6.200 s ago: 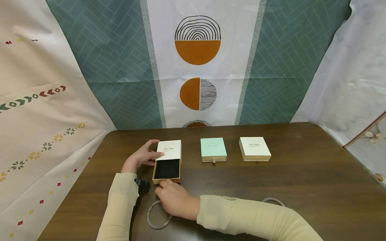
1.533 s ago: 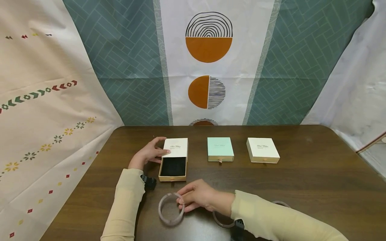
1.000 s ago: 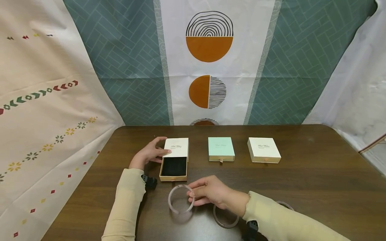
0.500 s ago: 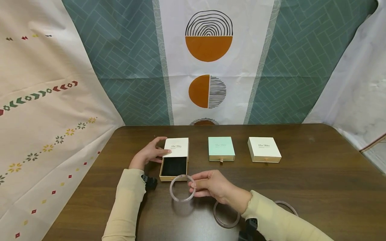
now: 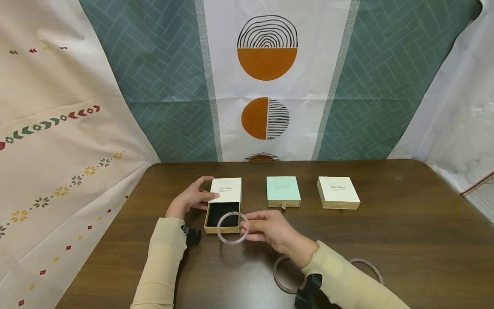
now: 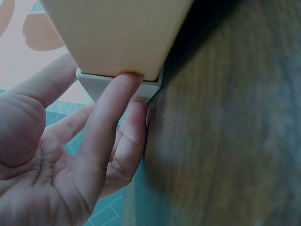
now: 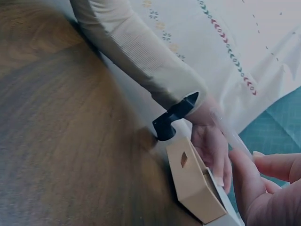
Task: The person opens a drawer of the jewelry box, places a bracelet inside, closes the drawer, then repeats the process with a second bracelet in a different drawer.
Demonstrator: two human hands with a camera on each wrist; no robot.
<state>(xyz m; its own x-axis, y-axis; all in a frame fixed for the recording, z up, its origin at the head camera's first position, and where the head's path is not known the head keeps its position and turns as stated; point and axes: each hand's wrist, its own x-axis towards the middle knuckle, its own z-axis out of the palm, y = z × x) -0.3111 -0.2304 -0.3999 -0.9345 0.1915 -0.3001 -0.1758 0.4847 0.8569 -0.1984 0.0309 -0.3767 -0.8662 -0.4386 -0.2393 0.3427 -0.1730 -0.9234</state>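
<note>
My left hand [image 5: 193, 196] grips the white sleeve [image 5: 226, 189] of a drawer-style gift box near the left of the table, thumb on top and fingers along its side. The box's gold drawer [image 6: 117, 37], lined in black, is pulled out toward me. Between thumb and fingertips, my right hand [image 5: 268, 227] pinches a pale, translucent bangle [image 5: 231, 242]. In the head view the bangle overlaps the drawer's front part. Seen from the right wrist, the bangle [image 7: 233, 135] is nearly edge-on, above the box.
A mint-green box [image 5: 283, 189] and a second white box [image 5: 337, 191], both closed, stand in a row to the right. Two more bangles lie on the table: one bangle [image 5: 276, 277] below my right wrist, another bangle [image 5: 373, 267] partly behind the forearm.
Earlier my right hand was at the drawer's front edge, with the bangle on the table. Since then it has picked up the bangle and raised it toward the drawer. The left hand keeps its hold.
</note>
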